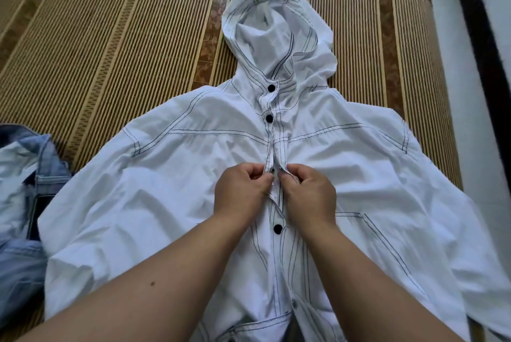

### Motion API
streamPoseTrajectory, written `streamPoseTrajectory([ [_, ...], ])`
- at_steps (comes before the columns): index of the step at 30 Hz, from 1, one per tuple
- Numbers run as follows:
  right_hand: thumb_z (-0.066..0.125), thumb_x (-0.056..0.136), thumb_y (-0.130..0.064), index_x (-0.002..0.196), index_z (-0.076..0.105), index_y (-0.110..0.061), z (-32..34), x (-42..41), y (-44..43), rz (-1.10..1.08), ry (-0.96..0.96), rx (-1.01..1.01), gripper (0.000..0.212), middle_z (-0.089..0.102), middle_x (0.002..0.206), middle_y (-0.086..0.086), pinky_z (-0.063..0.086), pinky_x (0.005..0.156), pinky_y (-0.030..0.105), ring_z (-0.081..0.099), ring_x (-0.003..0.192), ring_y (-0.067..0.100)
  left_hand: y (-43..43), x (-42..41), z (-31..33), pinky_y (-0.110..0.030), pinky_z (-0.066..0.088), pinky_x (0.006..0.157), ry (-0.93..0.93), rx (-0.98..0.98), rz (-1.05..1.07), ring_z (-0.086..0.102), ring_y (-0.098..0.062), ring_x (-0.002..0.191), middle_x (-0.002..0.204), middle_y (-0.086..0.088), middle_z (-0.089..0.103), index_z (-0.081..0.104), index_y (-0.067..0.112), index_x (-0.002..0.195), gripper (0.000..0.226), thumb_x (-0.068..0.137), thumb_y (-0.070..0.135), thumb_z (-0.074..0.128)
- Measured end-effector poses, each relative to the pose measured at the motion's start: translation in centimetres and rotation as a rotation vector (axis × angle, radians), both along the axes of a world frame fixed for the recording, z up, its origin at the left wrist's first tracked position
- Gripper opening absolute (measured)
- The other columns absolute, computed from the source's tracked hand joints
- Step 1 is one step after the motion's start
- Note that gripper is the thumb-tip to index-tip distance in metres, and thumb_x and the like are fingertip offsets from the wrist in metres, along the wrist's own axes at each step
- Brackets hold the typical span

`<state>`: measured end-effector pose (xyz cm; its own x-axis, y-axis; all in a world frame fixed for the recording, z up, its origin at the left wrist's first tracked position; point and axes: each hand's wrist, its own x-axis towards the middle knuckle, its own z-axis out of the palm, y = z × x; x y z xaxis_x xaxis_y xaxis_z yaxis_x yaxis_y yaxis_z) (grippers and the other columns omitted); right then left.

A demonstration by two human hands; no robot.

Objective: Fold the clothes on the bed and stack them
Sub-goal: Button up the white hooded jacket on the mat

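Note:
A white hooded jacket (171, 176) with dark stitching and black snap buttons lies face up on the bamboo mat, hood pointing away from me. My left hand (240, 189) pinches the left edge of the front placket at mid-chest. My right hand (309, 192) pinches the right edge of the placket just beside it. Between my fingertips a snap (272, 170) shows, with the placket parted there. Two snaps above it and one below are closed.
The bamboo mat (110, 37) covers the bed all round the jacket. A heap of light blue denim clothing (22, 203) with a dark phone-like object lies at the left edge. A white wall with a dark strip (481, 37) runs along the right.

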<state>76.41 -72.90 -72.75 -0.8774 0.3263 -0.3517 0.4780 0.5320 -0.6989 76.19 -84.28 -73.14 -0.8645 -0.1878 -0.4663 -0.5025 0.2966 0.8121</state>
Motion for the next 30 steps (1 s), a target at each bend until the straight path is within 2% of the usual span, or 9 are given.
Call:
streamPoseTrajectory([
  [4, 0.066, 0.085, -0.022, 0.099, 0.075, -0.022, -0.1, 1.0, -0.3, 0.059, 0.067, 0.083, 0.017, 0.068, 0.097, 0.005, 0.031, 0.069, 0.018, 0.059, 0.094, 0.019, 0.4, 0.0, -0.1, -0.022, 0.049, 0.065, 0.023, -0.026, -0.038, 0.065, 0.000, 0.066, 0.067, 0.018, 0.070, 0.069, 0.041, 0.060, 0.024, 0.079, 0.026, 0.069],
  [6, 0.064, 0.086, -0.020, 0.101, 0.075, -0.020, -0.2, 1.3, -0.3, 0.073, 0.100, 0.088, 0.018, 0.068, 0.094, 0.006, 0.029, 0.067, 0.018, 0.058, 0.093, 0.020, 0.5, 0.0, -0.1, -0.024, 0.051, 0.066, 0.038, -0.022, -0.046, 0.066, -0.003, 0.067, 0.066, 0.017, 0.069, 0.068, 0.047, 0.062, 0.027, 0.079, 0.027, 0.068],
  [9, 0.061, 0.089, -0.023, 0.104, 0.074, -0.021, -0.3, 1.5, -0.3, 0.062, 0.113, 0.052, 0.019, 0.067, 0.094, 0.005, 0.030, 0.068, 0.019, 0.058, 0.093, 0.019, 0.5, 0.0, -0.2, -0.023, 0.051, 0.067, 0.057, 0.005, -0.042, 0.066, -0.002, 0.068, 0.068, 0.017, 0.070, 0.068, 0.040, 0.059, 0.027, 0.081, 0.025, 0.068],
  [12, 0.061, 0.090, -0.024, 0.100, 0.075, -0.024, -0.5, 1.4, -0.3, -0.005, 0.118, -0.008, 0.017, 0.071, 0.093, 0.001, 0.041, 0.076, 0.027, 0.060, 0.094, 0.018, 0.5, 0.0, -0.2, -0.012, 0.046, 0.061, 0.049, 0.020, -0.049, 0.063, 0.007, 0.065, 0.069, 0.024, 0.068, 0.067, 0.040, 0.061, 0.026, 0.082, 0.024, 0.069],
  [14, 0.061, 0.089, -0.024, 0.100, 0.075, -0.025, -0.6, 1.4, -0.3, -0.046, 0.124, -0.002, 0.017, 0.072, 0.093, 0.000, 0.042, 0.078, 0.026, 0.061, 0.094, 0.017, 0.5, 0.0, -0.3, -0.009, 0.044, 0.059, 0.039, 0.028, -0.043, 0.061, 0.010, 0.063, 0.067, 0.026, 0.068, 0.068, 0.039, 0.064, 0.023, 0.082, 0.024, 0.069],
  [19, 0.061, 0.089, -0.024, 0.102, 0.075, -0.026, -0.7, 1.4, -0.7, -0.049, 0.118, 0.083, 0.019, 0.071, 0.092, 0.001, 0.037, 0.072, 0.025, 0.061, 0.092, 0.019, 0.6, -0.2, -0.5, -0.012, 0.046, 0.061, 0.040, 0.049, -0.023, 0.061, 0.007, 0.062, 0.068, 0.019, 0.070, 0.076, 0.026, 0.081, 0.006, 0.082, 0.024, 0.070],
  [23, 0.057, 0.092, -0.026, 0.106, 0.073, -0.024, -0.5, 1.3, -0.7, 0.015, 0.096, 0.111, 0.022, 0.071, 0.095, 0.003, 0.037, 0.072, 0.028, 0.061, 0.094, 0.021, 0.9, -0.4, -0.2, -0.009, 0.044, 0.056, 0.023, 0.111, 0.006, 0.060, 0.007, 0.057, 0.065, 0.017, 0.070, 0.074, 0.027, 0.075, 0.011, 0.083, 0.021, 0.069],
  [26, 0.051, 0.095, -0.023, 0.114, 0.070, -0.019, -0.2, 1.3, -0.6, 0.126, 0.079, 0.100, 0.028, 0.071, 0.104, 0.005, 0.040, 0.081, 0.030, 0.060, 0.100, 0.023, 1.1, -0.5, 0.1, -0.014, 0.047, 0.060, 0.013, 0.139, -0.023, 0.062, 0.003, 0.060, 0.068, 0.013, 0.071, 0.073, 0.026, 0.075, 0.016, 0.086, 0.016, 0.066],
  [30, 0.051, 0.094, -0.015, 0.121, 0.066, -0.013, 0.1, 1.0, -0.3, 0.147, 0.101, 0.052, 0.031, 0.069, 0.117, 0.007, 0.035, 0.084, 0.019, 0.059, 0.112, 0.022, 1.2, -0.8, -0.1, -0.013, 0.039, 0.052, 0.008, -0.030, -0.125, 0.056, -0.004, 0.055, 0.061, 0.007, 0.064, 0.070, 0.017, 0.073, 0.016, 0.088, 0.019, 0.063],
])
